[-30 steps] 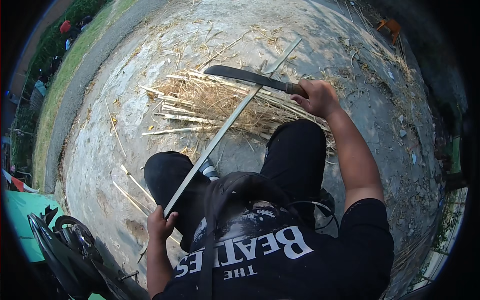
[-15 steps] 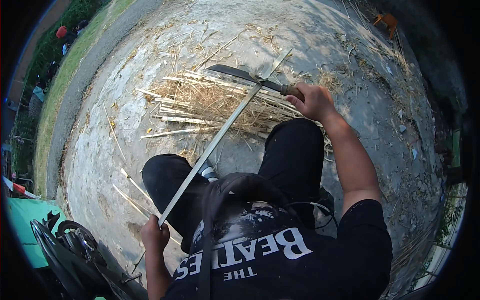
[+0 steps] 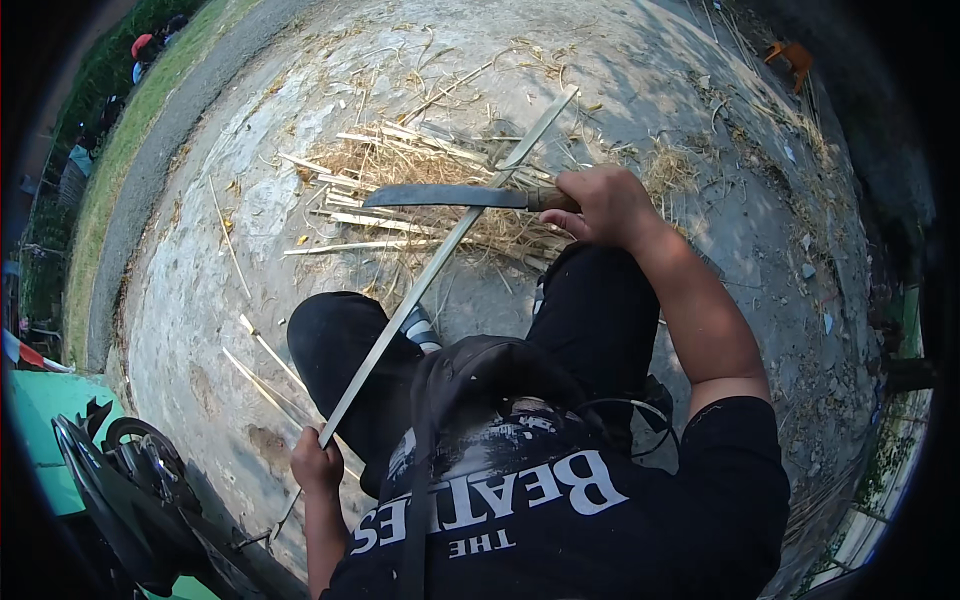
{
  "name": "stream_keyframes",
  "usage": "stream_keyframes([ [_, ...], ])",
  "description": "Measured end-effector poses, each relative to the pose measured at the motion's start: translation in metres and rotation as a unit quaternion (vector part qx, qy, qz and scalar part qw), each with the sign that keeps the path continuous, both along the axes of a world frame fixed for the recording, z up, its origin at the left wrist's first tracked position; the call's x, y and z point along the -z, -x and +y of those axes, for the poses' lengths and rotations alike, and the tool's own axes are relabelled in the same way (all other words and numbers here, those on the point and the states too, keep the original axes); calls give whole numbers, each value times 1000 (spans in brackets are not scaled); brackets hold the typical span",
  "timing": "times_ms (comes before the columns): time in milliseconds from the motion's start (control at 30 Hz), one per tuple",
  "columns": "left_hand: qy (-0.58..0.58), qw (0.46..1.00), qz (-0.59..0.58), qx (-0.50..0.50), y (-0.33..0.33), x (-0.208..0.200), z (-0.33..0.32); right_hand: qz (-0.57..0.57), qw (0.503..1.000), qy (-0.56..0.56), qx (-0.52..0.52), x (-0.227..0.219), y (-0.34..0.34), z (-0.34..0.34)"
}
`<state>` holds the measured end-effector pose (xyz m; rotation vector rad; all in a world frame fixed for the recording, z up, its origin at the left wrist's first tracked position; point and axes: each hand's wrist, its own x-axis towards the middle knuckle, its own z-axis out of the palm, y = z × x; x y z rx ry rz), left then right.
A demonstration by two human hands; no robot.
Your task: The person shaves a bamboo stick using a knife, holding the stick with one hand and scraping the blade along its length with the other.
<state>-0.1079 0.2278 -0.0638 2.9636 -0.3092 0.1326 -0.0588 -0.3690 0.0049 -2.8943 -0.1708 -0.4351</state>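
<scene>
Over grey ground [image 3: 185, 300], the left hand [image 3: 317, 462] grips a long strip [image 3: 413, 301] while the right hand [image 3: 606, 204] clasps a machete [image 3: 425, 196]

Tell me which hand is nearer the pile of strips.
Right: the right hand is by the right end of the pile; the left hand is farther off, toward the lower left.

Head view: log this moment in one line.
left hand: gripping bamboo strip | right hand: gripping machete handle | machete: crossing over strip | behind: strip pile
</scene>
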Motion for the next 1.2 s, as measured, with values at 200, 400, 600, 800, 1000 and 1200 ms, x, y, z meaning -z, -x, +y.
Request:
stream_keyframes([
  [200, -23, 1000, 17, 2, -4, -12, -21, 93, 987, 15, 130, 28, 5, -21],
  [400, -1, 1000, 22, 22, -4, -8, -19, 93, 989, -107, 43, 7, 13, 12],
  [600, 22, 999, 31, 17, -3, 8, -7, 5, 999, -34, 23, 6, 6, -17],
  [800, -20, 998, 57, 24, -8, -16, -21, 48, 989, 8, 141, 19, 4, -25],
  [1000, 15, 996, 81, 26, -7, -6, -12, 72, 979, -107, 155, -5, 17, -19],
  [1200, 44, 995, 76, 46, -9, -6, -19, 56, 995, -82, 0, -4, 23, 15],
])
